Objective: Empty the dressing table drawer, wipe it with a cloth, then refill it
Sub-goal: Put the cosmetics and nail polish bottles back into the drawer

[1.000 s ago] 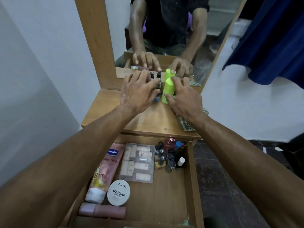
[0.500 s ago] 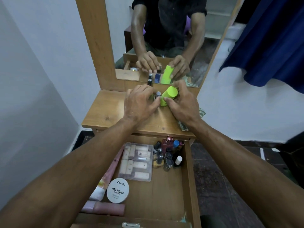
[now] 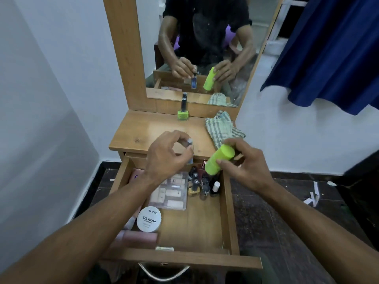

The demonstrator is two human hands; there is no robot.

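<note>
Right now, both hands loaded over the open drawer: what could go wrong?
1. The left hand pinches a small nail polish bottle only at its top; it could slip onto the upright bottles crowded in the drawer's far right corner.
2. The right hand holds the lime green cylinder tilted over that cluster; lowering it there may topple them.
3. One green nail polish bottle and the checked cloth sit on the tabletop, easily left out.

dressing table top (image 3: 147,130) | green nail polish bottle (image 3: 183,111) upright by mirror | checked cloth (image 3: 222,127) right edge
</note>
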